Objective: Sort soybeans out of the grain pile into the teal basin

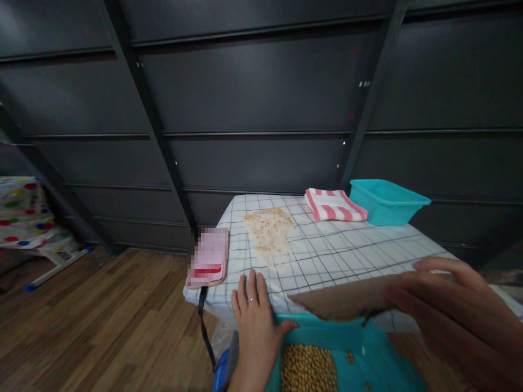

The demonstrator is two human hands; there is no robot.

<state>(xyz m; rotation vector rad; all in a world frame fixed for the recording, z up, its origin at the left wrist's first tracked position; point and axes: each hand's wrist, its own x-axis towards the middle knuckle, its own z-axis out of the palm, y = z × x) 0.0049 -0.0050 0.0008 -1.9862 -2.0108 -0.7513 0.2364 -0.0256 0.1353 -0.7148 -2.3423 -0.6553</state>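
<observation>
My left hand (256, 321), with a ring on one finger, lies with its fingers stretched over the table's front edge. Its thumb touches the rim corner of a turquoise plastic basin (351, 333). Inside the basin, soybeans (309, 367) are heaped at the left and a few lie loose farther right. My right hand (453, 316) is closed on a flat brown piece of cardboard (347, 298), held above the basin and the cloth edge. On the checked tablecloth (335, 256) beyond my left hand is a spread of white grains mixed with yellow bits (269, 231).
A folded pink-and-white striped towel (335, 206) lies beside a second turquoise basin (386, 204) at the table's back right. A pink phone-like case (210, 253) with a black strap (203, 321) sits at the left edge. A dark panelled wall (253, 92) stands behind.
</observation>
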